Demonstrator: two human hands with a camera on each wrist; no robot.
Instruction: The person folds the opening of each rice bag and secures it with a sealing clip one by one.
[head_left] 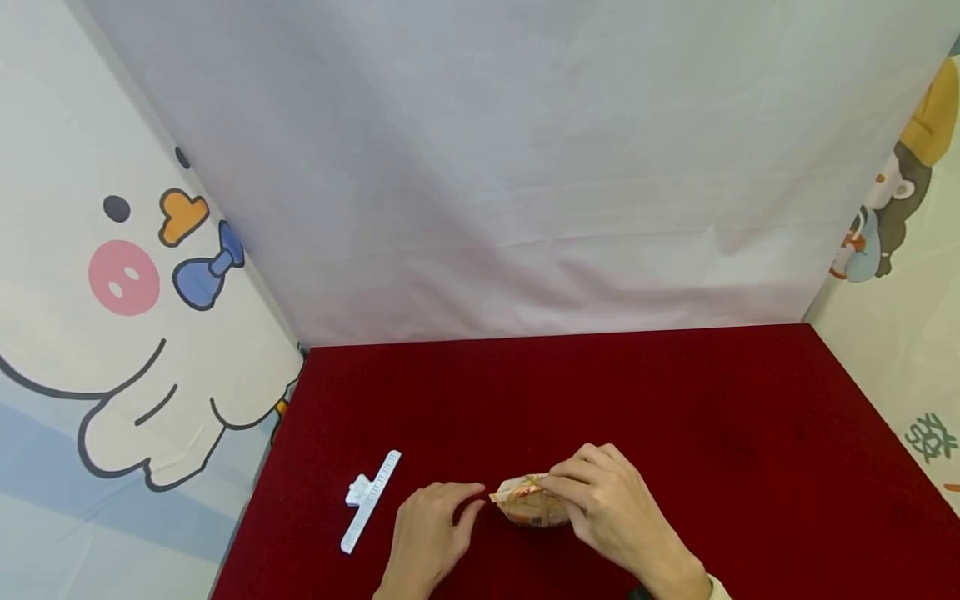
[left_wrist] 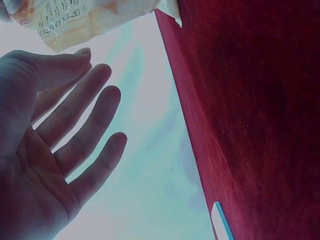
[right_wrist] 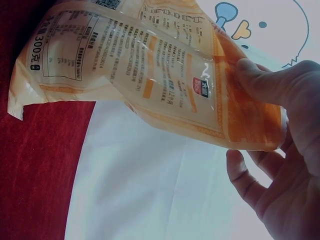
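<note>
Your right hand is pinching the orange snack bag, thumb pressing its printed side, holding it low over the red table near the front edge. Your left hand is lying spread, fingers straight, just beside the bag. White sealing clip is lying left of it.
</note>
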